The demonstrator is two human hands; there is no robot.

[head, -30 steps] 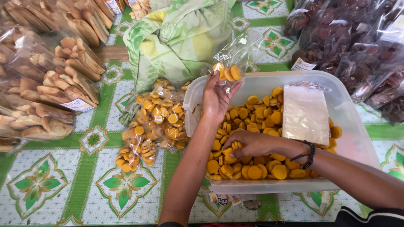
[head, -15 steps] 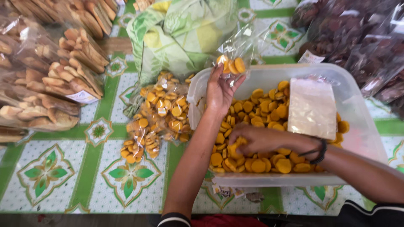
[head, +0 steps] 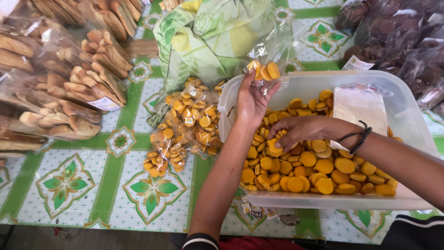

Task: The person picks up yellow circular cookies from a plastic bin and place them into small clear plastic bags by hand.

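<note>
A counter under a green-and-white patterned cloth carries stacked bags of long brown biscuits on the left, dark snack packs at far right and a green plastic sack at the back. In front of the sack sits a translucent tub holding loose round orange biscuits and a flat stack of clear bags. Filled small packets lie just beside the tub's left wall. The step in hand looks like filling: the left hand pinches the lower edge of a small clear bag above the tub's rim, a few biscuits inside. The right hand, fingers curled, closes its grip on biscuits in the tub. Next, that handful needs dropping through the bag's mouth.
</note>
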